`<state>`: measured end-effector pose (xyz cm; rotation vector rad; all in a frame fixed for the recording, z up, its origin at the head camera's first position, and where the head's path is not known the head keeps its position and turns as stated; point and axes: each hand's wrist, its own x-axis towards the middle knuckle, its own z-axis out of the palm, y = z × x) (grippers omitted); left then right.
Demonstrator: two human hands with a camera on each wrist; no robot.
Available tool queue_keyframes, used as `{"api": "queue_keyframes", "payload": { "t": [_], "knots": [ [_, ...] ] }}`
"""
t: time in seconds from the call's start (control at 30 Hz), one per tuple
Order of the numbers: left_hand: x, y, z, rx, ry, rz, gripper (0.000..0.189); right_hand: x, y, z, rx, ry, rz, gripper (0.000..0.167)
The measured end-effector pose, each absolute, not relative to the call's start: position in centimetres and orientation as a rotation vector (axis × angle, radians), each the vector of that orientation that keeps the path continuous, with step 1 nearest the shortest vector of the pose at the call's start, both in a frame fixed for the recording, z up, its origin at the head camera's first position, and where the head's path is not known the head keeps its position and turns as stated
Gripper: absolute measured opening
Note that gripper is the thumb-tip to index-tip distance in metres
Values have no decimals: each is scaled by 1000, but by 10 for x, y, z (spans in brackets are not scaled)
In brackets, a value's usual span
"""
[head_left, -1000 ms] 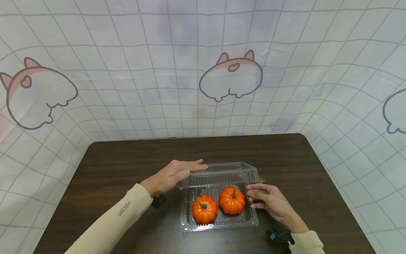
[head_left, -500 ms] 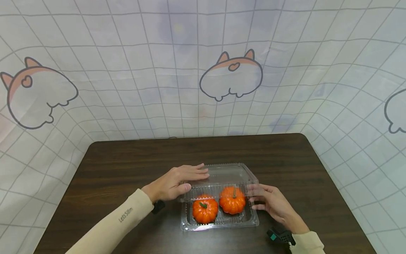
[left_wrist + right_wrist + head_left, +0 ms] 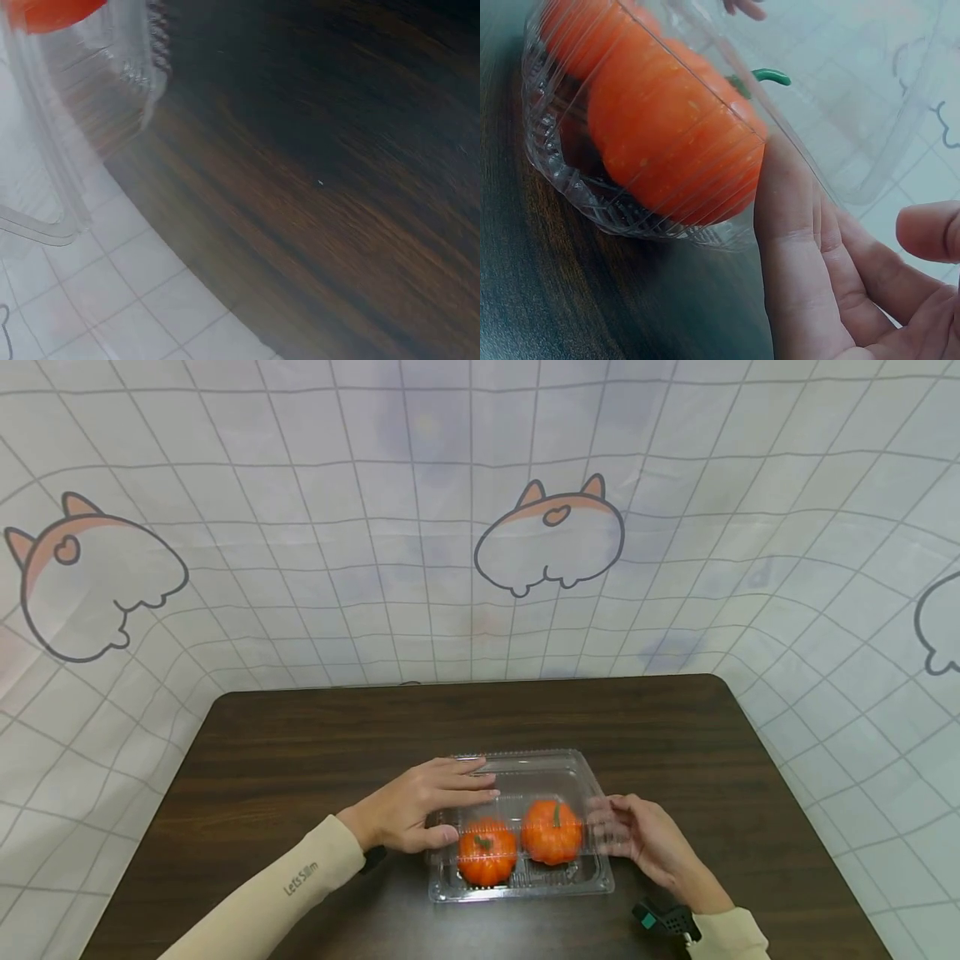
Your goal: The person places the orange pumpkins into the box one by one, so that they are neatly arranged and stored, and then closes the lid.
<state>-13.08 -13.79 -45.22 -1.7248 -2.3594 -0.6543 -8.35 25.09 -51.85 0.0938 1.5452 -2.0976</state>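
Two orange toy pumpkins with green stems, one on the left (image 3: 486, 862) and one on the right (image 3: 552, 841), sit side by side in a clear plastic clamshell box (image 3: 525, 893). Its hinged lid (image 3: 536, 762) slants down over them from the far side, front edge raised. My left hand (image 3: 420, 797) lies flat over the lid's left part, fingers straight. At the box's right side is my right hand (image 3: 641, 839), fingers loosely bent and seen partly through the lid. The right wrist view shows its fingers (image 3: 791, 255) against the clear wall beside a pumpkin (image 3: 675, 142).
The box stands on a dark wooden table (image 3: 337, 718) with rounded far corners. A white grid-patterned cloth (image 3: 375, 568) with corgi drawings hangs behind and at both sides. Black wrist cameras sit on both wrists, the right one (image 3: 663, 917) plainly visible.
The lid has swung down from nearly upright, toward me and over the pumpkins. My left hand has come down and nearer with it. My right hand has stayed at the box's right side.
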Motion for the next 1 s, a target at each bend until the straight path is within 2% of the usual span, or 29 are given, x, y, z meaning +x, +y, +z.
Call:
{"api": "queue_keyframes", "payload": {
  "t": [0.33, 0.73, 1.0],
  "knots": [
    [-130, -140, -464, -1821, -2263, -304, 69, -81, 253, -517, 100, 1570, -2081, 40],
    [-127, -141, -471, -1829, -2250, -207, 68, -82, 252, -517, 116, 1591, -2078, 40],
    [-125, -141, -477, -1813, -2192, -135, 82, -82, 251, -515, 144, 1619, -2057, 37]
  ]
}}
